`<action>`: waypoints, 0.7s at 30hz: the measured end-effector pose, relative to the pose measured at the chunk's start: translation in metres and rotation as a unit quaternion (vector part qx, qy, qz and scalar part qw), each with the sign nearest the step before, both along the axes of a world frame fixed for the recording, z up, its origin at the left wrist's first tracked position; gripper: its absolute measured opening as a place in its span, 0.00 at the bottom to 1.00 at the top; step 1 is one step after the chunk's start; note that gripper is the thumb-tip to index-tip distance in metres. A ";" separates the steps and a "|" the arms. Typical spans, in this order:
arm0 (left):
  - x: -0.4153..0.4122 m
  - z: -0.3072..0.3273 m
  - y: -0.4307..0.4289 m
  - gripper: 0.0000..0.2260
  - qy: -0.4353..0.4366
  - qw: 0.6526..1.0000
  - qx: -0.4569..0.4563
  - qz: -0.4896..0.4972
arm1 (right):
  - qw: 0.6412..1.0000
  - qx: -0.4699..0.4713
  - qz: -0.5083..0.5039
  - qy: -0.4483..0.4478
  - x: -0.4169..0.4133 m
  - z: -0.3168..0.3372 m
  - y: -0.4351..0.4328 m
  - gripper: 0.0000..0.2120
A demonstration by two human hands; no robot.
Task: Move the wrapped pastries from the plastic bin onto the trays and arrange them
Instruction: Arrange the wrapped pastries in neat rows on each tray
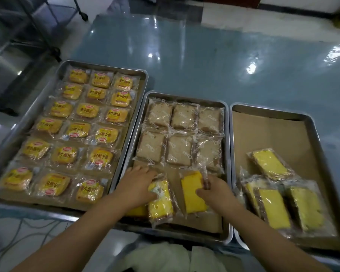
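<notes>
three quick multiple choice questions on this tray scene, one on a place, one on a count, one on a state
1. Where do the pale brown wrapped cake slices lie?
A) left metal tray
B) middle metal tray
C) right metal tray

2. How many of them are there?
A) three
B) six
C) nine

3. What is the right hand doing?
A) resting flat on the table
B) gripping a yellow wrapped cake slice
C) hanging idle

Answers:
1 B, they fill that tray's far half.
2 B, they lie in two rows of three.
3 B, its fingers curl round the slice's edge.
</notes>
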State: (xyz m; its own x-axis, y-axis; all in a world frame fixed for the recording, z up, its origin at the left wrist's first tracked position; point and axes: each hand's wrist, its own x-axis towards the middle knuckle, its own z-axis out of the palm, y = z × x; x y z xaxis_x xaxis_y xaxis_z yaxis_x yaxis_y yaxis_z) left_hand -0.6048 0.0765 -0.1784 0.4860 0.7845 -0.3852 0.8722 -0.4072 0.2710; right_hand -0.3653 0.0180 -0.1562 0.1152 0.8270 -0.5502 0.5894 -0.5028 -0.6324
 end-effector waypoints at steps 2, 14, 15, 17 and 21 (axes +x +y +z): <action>0.002 -0.004 -0.002 0.36 0.011 1.000 -0.011 0.009 | 1.000 0.017 0.013 0.011 0.006 0.005 0.001 0.12; 0.044 0.032 0.019 0.12 -0.107 0.979 -0.150 0.090 | 0.988 0.075 -0.102 0.088 0.086 0.033 0.017 0.11; 0.050 0.043 0.023 0.12 -0.135 0.968 -0.182 0.110 | 0.985 0.086 -0.119 0.085 0.097 0.034 0.019 0.09; 0.068 0.065 0.034 0.11 -0.183 0.954 -0.200 0.130 | 0.977 0.119 -0.153 0.086 0.121 0.036 0.023 0.11; 0.131 0.101 0.061 0.08 -0.337 0.912 -0.144 0.186 | 0.953 0.120 -0.235 0.151 0.173 0.034 0.031 0.06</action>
State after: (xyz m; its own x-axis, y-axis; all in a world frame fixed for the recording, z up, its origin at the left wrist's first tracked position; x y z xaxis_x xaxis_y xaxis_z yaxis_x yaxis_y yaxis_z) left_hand -0.4740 0.1375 -0.0779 0.4095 0.8570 -0.3129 0.5317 0.0545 0.8452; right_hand -0.1922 0.0490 -0.1219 0.3700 0.8290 -0.4193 0.1068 -0.4863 -0.8673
